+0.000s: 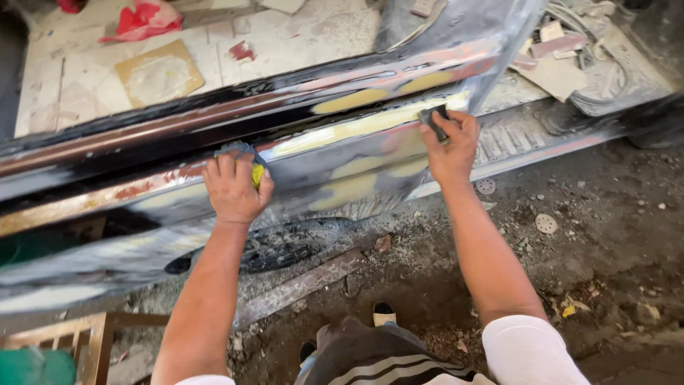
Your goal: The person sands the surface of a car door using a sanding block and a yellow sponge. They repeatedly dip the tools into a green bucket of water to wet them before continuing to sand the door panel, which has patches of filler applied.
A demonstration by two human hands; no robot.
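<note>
A bare-metal car body panel [306,160] runs across the view, patched with yellow filler [356,127]. My left hand [234,187] presses on the panel's ridge and grips a pad of grey abrasive sheet with a yellow lump in it [257,173]. My right hand [451,146] is further right on the same ridge. It holds a small dark sanding block [433,121] against the end of the filler strip. Both forearms reach up from the bottom of the view.
Dirt ground with debris and two round sanding discs [546,223] lies at the right. A wooden stool frame [78,335] stands at lower left. A metal bar [299,285] lies under the panel. Red plastic [142,20] and cardboard [159,73] lie beyond.
</note>
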